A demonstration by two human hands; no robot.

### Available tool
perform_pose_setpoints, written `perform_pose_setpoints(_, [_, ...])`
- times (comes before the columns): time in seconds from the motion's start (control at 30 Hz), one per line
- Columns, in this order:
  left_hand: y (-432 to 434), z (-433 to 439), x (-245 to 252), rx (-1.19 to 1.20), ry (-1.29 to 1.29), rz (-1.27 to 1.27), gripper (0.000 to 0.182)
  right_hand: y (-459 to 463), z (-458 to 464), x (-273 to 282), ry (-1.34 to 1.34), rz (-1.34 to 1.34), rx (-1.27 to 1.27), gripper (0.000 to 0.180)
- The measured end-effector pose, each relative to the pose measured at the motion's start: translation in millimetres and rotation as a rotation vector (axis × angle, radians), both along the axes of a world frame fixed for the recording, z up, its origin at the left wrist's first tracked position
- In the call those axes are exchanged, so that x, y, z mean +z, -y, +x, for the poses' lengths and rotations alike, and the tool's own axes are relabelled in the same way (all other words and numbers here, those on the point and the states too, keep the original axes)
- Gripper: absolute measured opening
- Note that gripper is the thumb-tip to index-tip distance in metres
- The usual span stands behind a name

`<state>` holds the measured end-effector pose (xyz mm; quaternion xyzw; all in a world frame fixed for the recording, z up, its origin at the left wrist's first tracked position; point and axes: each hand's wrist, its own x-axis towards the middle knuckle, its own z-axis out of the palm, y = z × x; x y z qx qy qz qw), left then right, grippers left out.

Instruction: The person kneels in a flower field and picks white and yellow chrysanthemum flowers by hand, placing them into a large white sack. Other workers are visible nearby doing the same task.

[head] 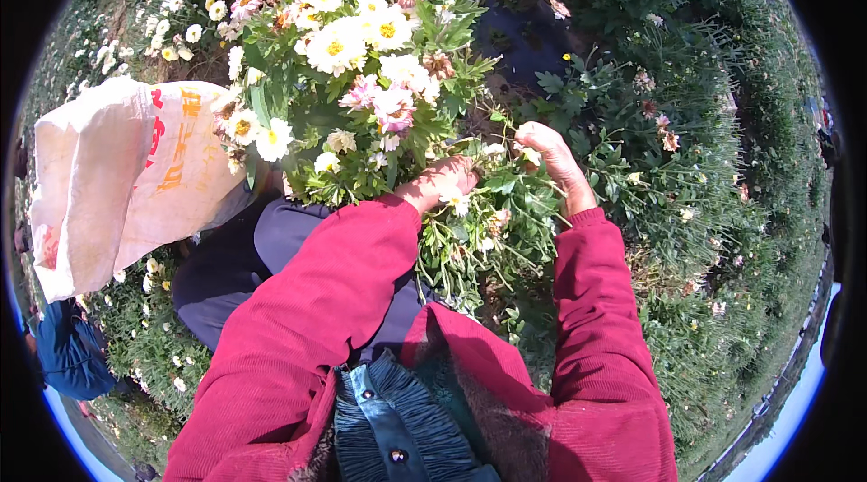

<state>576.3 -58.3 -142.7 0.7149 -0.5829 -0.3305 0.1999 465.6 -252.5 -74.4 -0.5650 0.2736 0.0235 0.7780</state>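
My left hand (pixel 443 183) reaches into the leaves at the base of a flowering chrysanthemum plant (pixel 427 113). Leaves hide its fingertips, so its grip does not show. To the right, my right hand (pixel 557 160) curves inward among thin green stems, with a small pale flower (pixel 530 156) at its inner side. Whether its fingers close on a stem is unclear. Large white blooms (pixel 336 47) with yellow centres and some pink, fading ones (pixel 393 108) stand ahead of my left hand. Tangled, drooping stems with leaves (pixel 498 211) lie between and below both hands.
A white woven sack (pixel 183 150) bearing red and orange writing stands at my left knee (pixel 288 231). Dark ground or sheeting (pixel 518 35) shows between the plants ahead. Denser green rows (pixel 704 177) run along the right. A person in blue clothing (pixel 71 350) is at the lower left.
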Motion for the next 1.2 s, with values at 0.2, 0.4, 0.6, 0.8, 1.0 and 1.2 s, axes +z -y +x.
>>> perform_pose_setpoints(0.2, [7, -5, 0, 0.171, -0.106, 0.057, 0.02, -8, -1, 28, -0.072, -0.34, 0.251, 0.037])
perform_pose_setpoints(0.4, [1, -7, -54, 0.271, -0.057, 0.214, 0.025, -29, 25, 30, -0.105, -0.191, 0.434, 0.031])
perform_pose_setpoints(0.6, [7, -3, 2, 0.206, -0.273, 0.265, 0.028, -32, 17, 39, -0.153, -0.135, 0.58, 0.024])
perform_pose_setpoints(0.8, [8, -7, 4, 0.326, -0.149, 0.175, 0.02, -46, -10, 30, -0.118, -0.21, 0.282, 0.018])
perform_pose_setpoints(1.0, [4, 5, -23, 0.44, -0.421, 0.003, 0.044, -37, -49, 114, 0.212, 0.361, 0.055, 0.023])
perform_pose_setpoints(1.2, [-7, 13, 115, 0.664, -0.262, -0.034, 0.055, -44, -53, 170, 0.393, 0.466, 0.137, 0.029])
